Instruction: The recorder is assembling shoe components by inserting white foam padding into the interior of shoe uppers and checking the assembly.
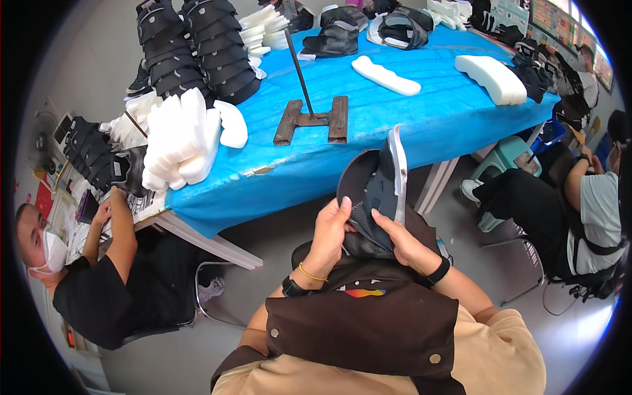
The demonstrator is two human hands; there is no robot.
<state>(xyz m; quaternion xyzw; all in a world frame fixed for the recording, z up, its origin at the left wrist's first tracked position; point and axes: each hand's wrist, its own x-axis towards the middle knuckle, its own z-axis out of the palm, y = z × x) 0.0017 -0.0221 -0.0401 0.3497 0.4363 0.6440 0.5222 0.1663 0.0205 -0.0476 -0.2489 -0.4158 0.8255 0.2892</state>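
Held up over my lap is a black cap [378, 187], its dark curved visor [355, 176] on the left and a pale-edged band standing up on the right. My left hand [330, 230] grips the cap low on the visor side, thumb on its surface. My right hand [405, 242] closes on the lower right part, with its thumb on the dark inside. Fingers of both hands are partly hidden by the cap. Just beyond, a brown H-shaped metal base [312, 120] with an upright rod stands on the blue-covered table [263, 187].
Stacks of black caps [220, 49] and white foam pieces [178, 135] fill the table's left side. Single foam pieces [386, 76] and more caps [336, 33] lie farther back. A masked co-worker [99, 276] sits at left; another person [592, 210] sits at right near a teal stool [510, 158].
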